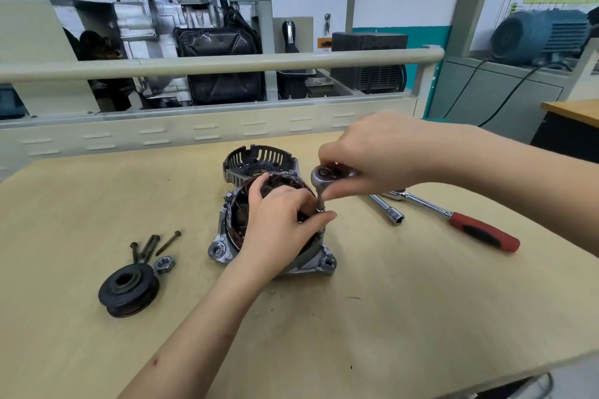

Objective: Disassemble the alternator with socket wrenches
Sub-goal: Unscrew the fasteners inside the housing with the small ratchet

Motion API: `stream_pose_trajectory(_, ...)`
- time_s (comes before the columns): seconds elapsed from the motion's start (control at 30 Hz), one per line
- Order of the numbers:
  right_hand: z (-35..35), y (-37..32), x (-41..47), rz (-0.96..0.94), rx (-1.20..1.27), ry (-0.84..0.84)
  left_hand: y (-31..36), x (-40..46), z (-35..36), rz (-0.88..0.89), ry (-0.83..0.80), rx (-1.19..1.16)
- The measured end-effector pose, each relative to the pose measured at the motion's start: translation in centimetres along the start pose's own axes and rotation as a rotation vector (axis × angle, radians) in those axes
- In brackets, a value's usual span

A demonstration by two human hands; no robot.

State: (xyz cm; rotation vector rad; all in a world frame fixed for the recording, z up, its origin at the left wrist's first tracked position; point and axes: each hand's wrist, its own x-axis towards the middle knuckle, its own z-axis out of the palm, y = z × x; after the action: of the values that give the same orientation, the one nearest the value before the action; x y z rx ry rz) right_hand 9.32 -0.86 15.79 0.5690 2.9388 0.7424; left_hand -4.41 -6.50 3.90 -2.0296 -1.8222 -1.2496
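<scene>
The alternator [227, 230] sits opened, copper windings exposed. The left hand [278, 223] pinches the socket extension [320, 201]; the right hand [382, 155] grasps the ratchet wrench [324, 175] head.

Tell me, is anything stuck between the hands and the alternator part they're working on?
Nothing visible blocks them. The left hand already rests on the alternator housing and pinches the socket. The right hand holds the ratchet head right above it.
</scene>
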Motion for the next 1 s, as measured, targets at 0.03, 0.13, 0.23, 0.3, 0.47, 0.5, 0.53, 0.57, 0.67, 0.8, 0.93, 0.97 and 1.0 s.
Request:
stream_pose_trajectory(0.03,0.1,-0.3,0.0,0.023,-0.016,0.012,0.1,0.0,0.1,-0.01,0.019,-0.003)
stream_pose_trajectory(0.13,0.3,-0.4,0.0,0.028,0.031,0.031,0.1,-0.1,0.0,-0.01,0.019,-0.021)
stream_pose_trajectory(0.23,0.2,0.5,-0.2,-0.03,0.197,-0.008,-0.3,-0.2,-0.3,0.036,-0.043,-0.004)
stream_pose_trajectory(0.3,-0.1,0.6,-0.1,-0.074,0.252,-0.026,-0.3,-0.3,-0.4,0.042,-0.045,-0.008)
stream_pose_trajectory(0.47,-0.3,-0.5,0.1,0.032,0.014,0.028,0.3,-0.5,0.1,0.0,0.041,0.016)
stream_pose_trajectory(0.5,-0.2,-0.7,0.2,0.046,-0.003,0.045,0.3,-0.5,0.2,-0.004,0.056,0.024)
stream_pose_trajectory(0.53,-0.1,-0.8,0.1,0.051,0.005,0.054,0.2,-0.5,0.3,0.004,0.066,0.035)
stream_pose_trajectory(0.57,-0.1,-0.7,0.1,0.047,0.032,0.053,0.2,-0.5,0.3,0.02,0.064,0.045)
stream_pose_trajectory(0.67,-0.2,0.1,0.0,-0.012,0.182,-0.019,-0.2,-0.5,0.1,0.058,0.005,0.035)
stream_pose_trajectory(0.8,-0.4,0.4,-0.1,-0.043,0.196,-0.048,-0.1,-0.4,-0.1,0.017,-0.002,0.0)
stream_pose_trajectory(0.93,-0.3,-0.4,0.2,0.068,-0.004,-0.009,0.6,-0.3,0.3,-0.032,0.074,0.013)
stream_pose_trajectory(0.97,-0.2,-0.5,0.2,0.077,0.001,-0.004,0.5,-0.2,0.3,-0.029,0.07,0.012)
stream_pose_trajectory(1.0,-0.2,-0.4,0.2,0.077,0.024,-0.002,0.3,-0.1,0.2,-0.017,0.049,0.006)
